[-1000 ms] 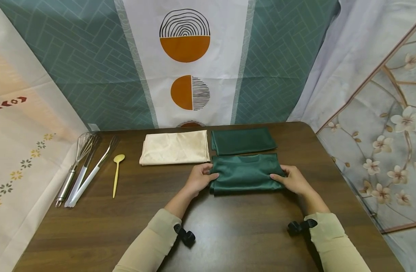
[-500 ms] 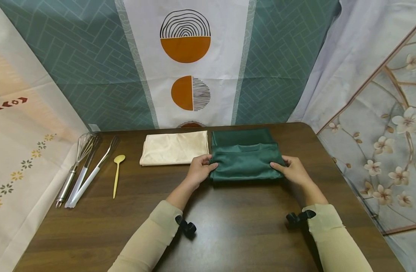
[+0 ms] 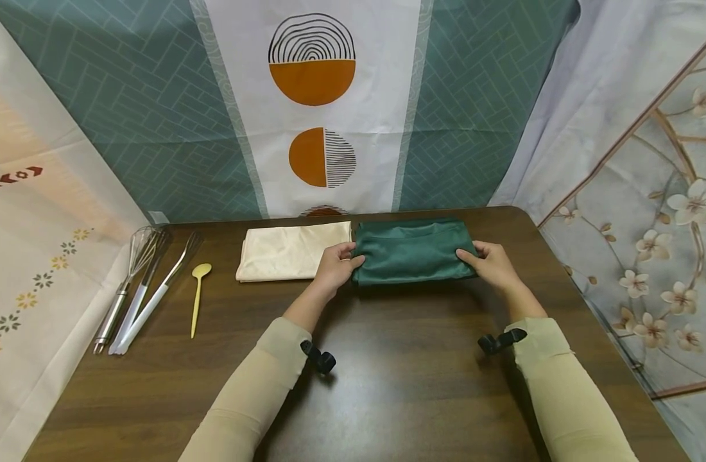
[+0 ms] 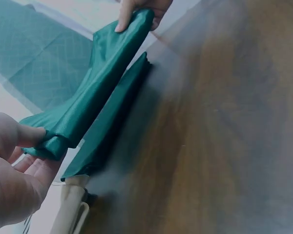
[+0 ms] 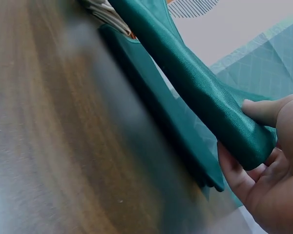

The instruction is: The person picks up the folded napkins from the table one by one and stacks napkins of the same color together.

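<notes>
A folded green satin cloth (image 3: pixel 411 253) hangs level between both hands. My left hand (image 3: pixel 334 266) pinches its left end, thumb on top and fingers beneath. On the opposite end, my right hand (image 3: pixel 494 263) grips the cloth the same way. Under it lies a second folded green cloth (image 5: pixel 161 107), mostly covered in the head view; both wrist views show a gap between the two. A folded cream cloth (image 3: pixel 295 250) lies just left of the green ones, close by my left hand.
On the table's (image 3: pixel 399 385) left side lie a whisk (image 3: pixel 122 289), two long-handled utensils with pale handles (image 3: pixel 151 308), and a yellow spoon (image 3: pixel 198 295). A patterned curtain (image 3: pixel 474 96) hangs along the back edge.
Both hands have carried the green cloth away from the body, from in front of the other green cloth to over it. The cream cloth and utensils stay put.
</notes>
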### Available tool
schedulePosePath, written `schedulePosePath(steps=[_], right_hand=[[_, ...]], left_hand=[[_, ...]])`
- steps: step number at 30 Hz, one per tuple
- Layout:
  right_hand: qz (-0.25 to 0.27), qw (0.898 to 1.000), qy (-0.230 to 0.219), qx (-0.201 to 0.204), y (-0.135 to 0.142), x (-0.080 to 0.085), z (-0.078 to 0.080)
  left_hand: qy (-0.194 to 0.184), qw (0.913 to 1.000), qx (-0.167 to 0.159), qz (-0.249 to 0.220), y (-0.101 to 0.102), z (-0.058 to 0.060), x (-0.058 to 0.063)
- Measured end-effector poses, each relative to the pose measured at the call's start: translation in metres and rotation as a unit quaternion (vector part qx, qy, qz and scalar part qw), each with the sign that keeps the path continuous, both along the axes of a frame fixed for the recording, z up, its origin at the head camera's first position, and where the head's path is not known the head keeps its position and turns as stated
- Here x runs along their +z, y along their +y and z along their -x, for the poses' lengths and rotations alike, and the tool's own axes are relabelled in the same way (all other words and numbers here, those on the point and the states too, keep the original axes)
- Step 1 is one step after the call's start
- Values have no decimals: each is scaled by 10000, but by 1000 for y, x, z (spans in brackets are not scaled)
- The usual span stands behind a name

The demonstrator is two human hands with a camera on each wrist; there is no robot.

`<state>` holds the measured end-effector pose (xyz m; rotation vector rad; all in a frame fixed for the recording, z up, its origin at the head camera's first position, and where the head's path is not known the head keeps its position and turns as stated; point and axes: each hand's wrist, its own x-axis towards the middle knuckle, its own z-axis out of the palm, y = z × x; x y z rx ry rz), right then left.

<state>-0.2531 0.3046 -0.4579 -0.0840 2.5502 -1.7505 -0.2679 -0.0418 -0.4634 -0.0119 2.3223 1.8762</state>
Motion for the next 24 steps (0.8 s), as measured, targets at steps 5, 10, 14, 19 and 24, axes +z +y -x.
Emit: schedulePosePath(steps=[5, 10, 14, 19, 24], right_hand=[[162, 9998, -79, -100, 1, 6, 12], [172, 9995, -131, -210, -2, 24, 17], [110, 9995, -134, -256, -5, 39, 21], [-23, 9991, -128, -396, 3, 34, 36], [-223, 9986, -123, -454, 8, 27, 53]], left_hand=[[-16, 10000, -13, -22, 4, 13, 7], [-6, 9999, -111, 78, 10, 25, 16], [-13, 9999, -100, 65, 13, 34, 23], [-7, 10000, -35, 88, 15, 44, 28], [-24, 9998, 99, 186, 19, 54, 27]])
